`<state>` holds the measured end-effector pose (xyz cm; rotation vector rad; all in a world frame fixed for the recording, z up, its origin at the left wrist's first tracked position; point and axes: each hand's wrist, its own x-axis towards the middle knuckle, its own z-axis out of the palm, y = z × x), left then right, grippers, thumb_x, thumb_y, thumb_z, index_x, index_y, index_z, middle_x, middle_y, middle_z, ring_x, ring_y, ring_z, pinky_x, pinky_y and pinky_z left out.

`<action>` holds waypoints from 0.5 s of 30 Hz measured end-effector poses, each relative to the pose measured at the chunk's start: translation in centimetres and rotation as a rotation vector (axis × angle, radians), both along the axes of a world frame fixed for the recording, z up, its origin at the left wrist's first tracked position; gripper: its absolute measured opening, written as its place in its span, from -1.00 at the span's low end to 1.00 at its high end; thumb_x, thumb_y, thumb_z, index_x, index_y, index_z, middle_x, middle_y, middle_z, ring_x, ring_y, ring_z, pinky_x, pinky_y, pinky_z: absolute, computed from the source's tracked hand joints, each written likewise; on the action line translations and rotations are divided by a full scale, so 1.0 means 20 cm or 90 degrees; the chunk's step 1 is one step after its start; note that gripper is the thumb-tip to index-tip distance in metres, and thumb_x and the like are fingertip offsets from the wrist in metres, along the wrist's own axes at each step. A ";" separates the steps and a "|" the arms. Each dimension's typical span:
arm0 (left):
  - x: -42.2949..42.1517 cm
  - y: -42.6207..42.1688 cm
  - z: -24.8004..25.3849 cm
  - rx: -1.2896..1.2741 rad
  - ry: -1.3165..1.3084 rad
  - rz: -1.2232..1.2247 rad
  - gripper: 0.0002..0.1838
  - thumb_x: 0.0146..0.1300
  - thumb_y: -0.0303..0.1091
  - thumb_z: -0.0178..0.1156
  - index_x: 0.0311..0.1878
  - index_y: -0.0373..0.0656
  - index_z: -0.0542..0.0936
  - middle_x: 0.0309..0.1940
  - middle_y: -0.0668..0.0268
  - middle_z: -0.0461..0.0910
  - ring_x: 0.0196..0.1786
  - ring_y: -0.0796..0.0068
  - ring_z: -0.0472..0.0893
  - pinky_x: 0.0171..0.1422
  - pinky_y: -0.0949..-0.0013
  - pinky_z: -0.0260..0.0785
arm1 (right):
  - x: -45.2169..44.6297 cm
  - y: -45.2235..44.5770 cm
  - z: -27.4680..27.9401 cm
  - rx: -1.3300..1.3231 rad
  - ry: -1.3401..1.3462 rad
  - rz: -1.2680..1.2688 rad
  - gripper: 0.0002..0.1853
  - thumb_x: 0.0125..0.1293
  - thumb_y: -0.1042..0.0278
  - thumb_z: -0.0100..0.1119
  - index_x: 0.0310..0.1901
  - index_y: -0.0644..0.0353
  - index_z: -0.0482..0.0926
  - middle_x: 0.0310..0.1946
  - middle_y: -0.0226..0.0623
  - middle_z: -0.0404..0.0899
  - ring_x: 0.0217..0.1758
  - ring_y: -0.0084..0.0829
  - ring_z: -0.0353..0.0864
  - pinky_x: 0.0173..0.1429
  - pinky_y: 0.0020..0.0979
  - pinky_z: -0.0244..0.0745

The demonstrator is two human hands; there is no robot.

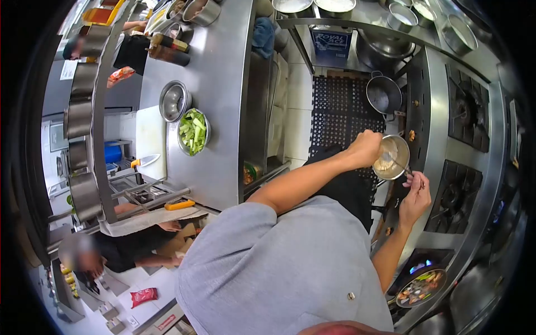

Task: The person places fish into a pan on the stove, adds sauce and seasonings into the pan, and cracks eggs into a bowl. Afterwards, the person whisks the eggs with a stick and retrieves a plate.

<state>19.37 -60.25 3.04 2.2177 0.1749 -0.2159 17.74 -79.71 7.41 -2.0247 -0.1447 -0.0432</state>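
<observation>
A small metal pot with pale, creamy contents is between my two hands. At its upper left rim, my left hand is closed, and what its fingers grip is hidden. On the other side, my right hand has its fingers pinched on a thin metal utensil that reaches over the rim into the pot. An empty-looking larger pot stands just above them.
Burners line the right; a pan of food sits near a blue flame. A steel counter holds a bowl of cut greens, metal bowls and a knife on a white board. Another person works at lower left.
</observation>
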 end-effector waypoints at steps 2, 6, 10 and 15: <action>-0.02 0.01 0.01 -0.006 0.003 -0.012 -0.82 0.02 -0.42 0.12 -0.46 -0.41 0.55 -0.44 -0.24 0.52 -0.26 -0.20 0.56 -0.12 -0.04 0.42 | -0.05 0.02 -0.03 0.028 0.013 -0.031 -0.78 0.42 0.40 -0.06 -0.17 0.39 0.53 -0.40 -0.26 0.58 -0.41 -0.59 0.52 -0.29 -0.54 0.48; -0.08 -0.01 0.04 0.049 -0.068 -0.041 -0.83 0.00 -0.42 0.13 -0.44 -0.38 0.57 -0.42 -0.20 0.53 -0.28 -0.17 0.57 -0.15 -0.03 0.43 | -0.16 -0.04 -0.10 0.099 0.051 -0.133 -0.78 0.41 0.40 -0.03 -0.14 0.38 0.55 -0.34 -0.25 0.60 -0.34 -0.55 0.57 -0.27 -0.54 0.51; -0.17 -0.11 0.09 0.060 -0.157 -0.102 -0.88 0.02 -0.49 0.09 -0.53 -0.35 0.54 -0.53 -0.14 0.52 -0.41 -0.11 0.57 -0.35 0.04 0.40 | -0.28 -0.24 -0.09 -0.104 -0.069 -0.068 -0.81 0.33 0.45 0.00 -0.16 0.32 0.58 -0.26 -0.15 0.61 -0.27 -0.27 0.63 -0.16 -0.35 0.51; -0.29 -0.47 0.21 -0.099 -0.031 -0.111 -0.83 0.12 -0.47 0.08 -0.50 -0.39 0.46 -0.68 0.05 0.50 -0.61 0.33 0.60 -0.52 0.32 0.37 | -0.53 -0.44 0.02 -0.006 -0.202 -0.248 -0.91 0.16 0.60 0.14 -0.27 0.30 0.54 -0.37 -0.14 0.57 -0.36 -0.12 0.57 -0.26 -0.31 0.47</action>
